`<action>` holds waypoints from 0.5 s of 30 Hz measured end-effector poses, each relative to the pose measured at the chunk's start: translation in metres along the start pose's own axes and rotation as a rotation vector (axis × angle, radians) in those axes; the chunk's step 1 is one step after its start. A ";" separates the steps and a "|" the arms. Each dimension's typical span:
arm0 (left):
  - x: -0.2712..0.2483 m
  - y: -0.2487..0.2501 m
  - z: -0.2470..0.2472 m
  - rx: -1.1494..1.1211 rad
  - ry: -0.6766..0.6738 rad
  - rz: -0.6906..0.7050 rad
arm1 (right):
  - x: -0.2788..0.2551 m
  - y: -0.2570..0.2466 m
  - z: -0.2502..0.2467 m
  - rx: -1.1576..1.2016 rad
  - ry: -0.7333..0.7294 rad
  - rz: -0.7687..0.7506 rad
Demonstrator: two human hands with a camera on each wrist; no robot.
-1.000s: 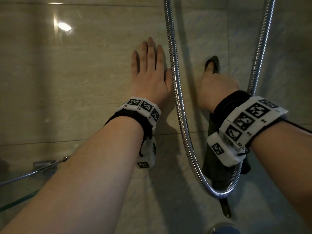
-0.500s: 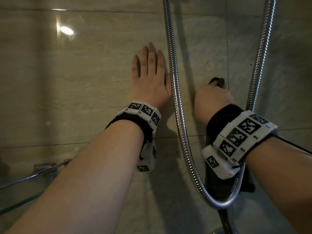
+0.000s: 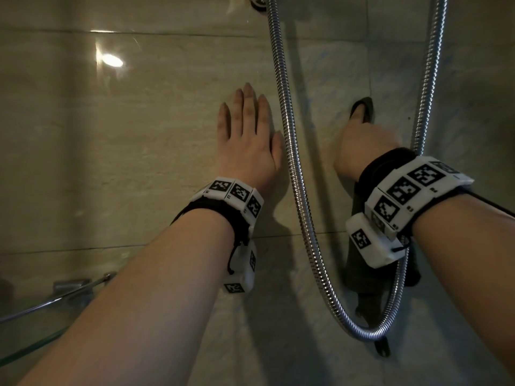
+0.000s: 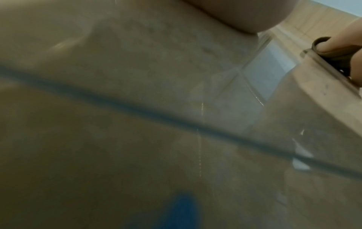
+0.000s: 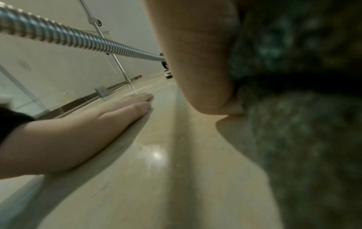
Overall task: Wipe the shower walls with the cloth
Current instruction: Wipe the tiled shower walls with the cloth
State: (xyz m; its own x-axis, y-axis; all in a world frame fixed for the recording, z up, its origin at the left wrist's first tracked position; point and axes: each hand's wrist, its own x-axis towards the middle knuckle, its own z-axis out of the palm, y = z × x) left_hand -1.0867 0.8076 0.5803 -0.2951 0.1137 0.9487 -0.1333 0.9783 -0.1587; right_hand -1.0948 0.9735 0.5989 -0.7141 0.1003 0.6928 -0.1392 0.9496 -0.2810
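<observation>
Dark cloth [image 3: 359, 215] flat against glossy beige shower wall [image 3: 139, 149]

In front of me stands a glossy beige stone-look tiled wall [image 3: 117, 151], its large tiles split by thin dark grout lines running level and upright. A bright round lamp reflection [image 3: 112, 60] shines on the tile at the upper left. A ribbed chrome shower hose [image 3: 289, 168] hangs down from a round chrome wall fitting [image 3: 257, 1] at the top, loops low on the right and climbs again. At the lower left, a clear glass corner shelf [image 3: 25, 349] with a slim chrome rail [image 3: 55, 300] juts from the wall. To the right the tiles look greyer and dimmer.
</observation>
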 end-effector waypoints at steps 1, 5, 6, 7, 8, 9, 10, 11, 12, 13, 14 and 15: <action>0.000 0.000 0.000 0.004 0.000 0.000 | -0.001 0.000 -0.002 -0.008 0.004 0.008; -0.001 0.000 0.001 -0.006 0.007 0.000 | -0.010 -0.003 -0.009 -0.085 -0.011 0.021; -0.001 0.000 0.000 -0.011 0.012 0.001 | -0.012 -0.003 -0.009 -0.120 -0.016 0.017; -0.001 -0.001 0.001 -0.013 0.021 0.003 | -0.014 -0.004 -0.007 -0.160 -0.026 0.008; -0.001 -0.001 0.001 -0.014 0.032 0.005 | -0.016 -0.005 -0.005 -0.201 -0.040 -0.006; -0.001 -0.001 0.001 -0.016 0.045 0.006 | -0.017 -0.005 -0.003 -0.235 -0.049 -0.021; -0.001 -0.001 0.001 -0.019 0.055 0.007 | -0.018 -0.006 0.001 -0.259 -0.062 -0.040; -0.001 0.000 0.001 -0.022 0.058 0.005 | -0.020 -0.006 0.005 -0.271 -0.074 -0.058; -0.001 0.000 0.001 -0.025 0.059 0.005 | -0.023 -0.006 0.008 -0.268 -0.091 -0.072; -0.001 0.000 0.001 -0.027 0.060 0.007 | -0.027 -0.007 0.011 -0.264 -0.108 -0.082; 0.000 0.001 0.001 -0.026 0.061 0.008 | -0.030 -0.008 0.014 -0.259 -0.121 -0.089; 0.000 0.000 0.002 -0.021 0.065 0.009 | -0.032 -0.009 0.017 -0.267 -0.130 -0.096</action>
State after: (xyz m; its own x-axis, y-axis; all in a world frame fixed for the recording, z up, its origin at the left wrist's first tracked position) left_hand -1.0881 0.8077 0.5796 -0.2340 0.1330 0.9631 -0.1107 0.9805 -0.1623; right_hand -1.0825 0.9564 0.5680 -0.7908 -0.0163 0.6119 -0.0373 0.9991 -0.0216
